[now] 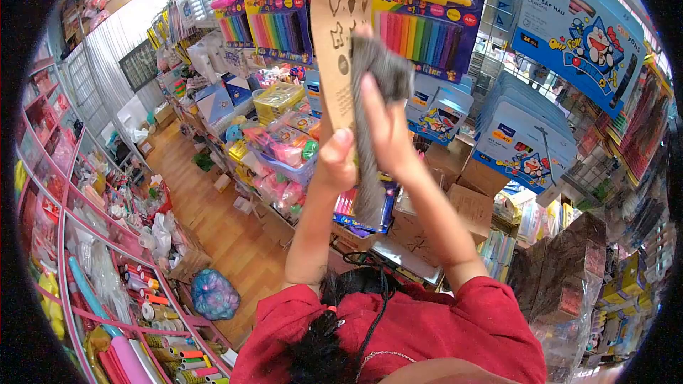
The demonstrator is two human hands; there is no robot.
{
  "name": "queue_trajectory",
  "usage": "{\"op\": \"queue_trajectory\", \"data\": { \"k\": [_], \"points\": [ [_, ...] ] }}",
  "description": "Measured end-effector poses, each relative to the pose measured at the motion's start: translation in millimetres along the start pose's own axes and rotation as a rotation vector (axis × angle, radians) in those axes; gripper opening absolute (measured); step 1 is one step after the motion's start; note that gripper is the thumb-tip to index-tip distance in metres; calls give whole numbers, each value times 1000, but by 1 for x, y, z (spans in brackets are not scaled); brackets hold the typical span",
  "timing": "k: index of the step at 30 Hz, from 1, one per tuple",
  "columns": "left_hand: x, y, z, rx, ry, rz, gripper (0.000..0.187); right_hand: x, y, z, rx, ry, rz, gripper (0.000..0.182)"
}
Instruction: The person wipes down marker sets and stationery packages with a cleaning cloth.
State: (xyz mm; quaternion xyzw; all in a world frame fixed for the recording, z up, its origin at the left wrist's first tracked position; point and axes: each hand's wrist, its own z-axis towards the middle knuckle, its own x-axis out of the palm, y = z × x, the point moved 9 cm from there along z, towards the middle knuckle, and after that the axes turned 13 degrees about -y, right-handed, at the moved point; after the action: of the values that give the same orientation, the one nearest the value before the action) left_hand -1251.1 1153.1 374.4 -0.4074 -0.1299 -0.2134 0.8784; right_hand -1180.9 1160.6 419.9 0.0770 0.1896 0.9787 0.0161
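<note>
My left hand (pixel 339 158) is closed round the lower end of a long, flat brown cardboard package (pixel 344 50), held upright, with dark printed animal shapes and small text on its face. My right hand (pixel 386 131), a little smeared by motion, grips a dark grey cloth (pixel 384 71) against the package's right side. Part of the cloth hangs down between my forearms. Behind my hands hang colourful packs of modelling clay (pixel 427 32) with rows of bright sticks.
Blue crayon boxes (pixel 523 139) stand at the right, with another large crayon box (pixel 576 21) above. A basket (pixel 288 163) of small bagged goods sits left of my arms. Pink-edged shelves (pixel 78 220) line the far left, beside a wooden floor (pixel 245 242) with a blue-purple bag (pixel 215 294).
</note>
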Motion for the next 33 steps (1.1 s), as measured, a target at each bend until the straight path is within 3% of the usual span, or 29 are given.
{"op": "queue_trajectory", "data": {
  "k": [3, 7, 9, 10, 13, 14, 16, 17, 20, 23, 27, 29, 33],
  "points": [
    [-14, -3, -1, -14, -16, -54, 81, 14, 42, -14, -205, 56, -194, 55],
    [-35, 21, -1, -37, -14, -121, 78, 31, 58, 25, -352, 83, -180, 60],
    [-34, 15, -5, -13, -54, -81, 75, 30, 49, 55, -392, -17, -225, 59],
    [-33, 11, -7, 0, -75, -59, 74, 19, 53, 69, -482, -210, -260, 47],
    [-9, -4, -7, 37, -11, -29, 75, 5, 4, 119, -248, -140, 5, 50],
    [0, -10, -7, 70, 26, -9, 76, -1, -30, 127, -26, -57, 3, 53],
    [11, -17, -6, 110, 40, 46, 80, -12, -45, 122, 52, -90, -36, 46],
    [13, -16, -4, 125, 43, 71, 85, -22, -49, 109, 44, -146, -118, 42],
    [16, -13, 3, 171, 50, 146, 98, -20, -56, 50, 284, -140, -35, 48],
    [19, -27, 12, 488, 106, 557, 98, -15, -72, -27, 647, -95, -13, 57],
    [22, -37, 14, 643, 74, 847, 94, -11, -77, -117, 1001, -82, 373, 60],
    [16, -37, 15, 693, 64, 885, 93, -11, -42, -136, 1157, -9, 334, 61],
    [17, -23, 9, 604, 79, 928, 94, -59, -39, -160, 1063, 57, -171, 50]
  ]
}}
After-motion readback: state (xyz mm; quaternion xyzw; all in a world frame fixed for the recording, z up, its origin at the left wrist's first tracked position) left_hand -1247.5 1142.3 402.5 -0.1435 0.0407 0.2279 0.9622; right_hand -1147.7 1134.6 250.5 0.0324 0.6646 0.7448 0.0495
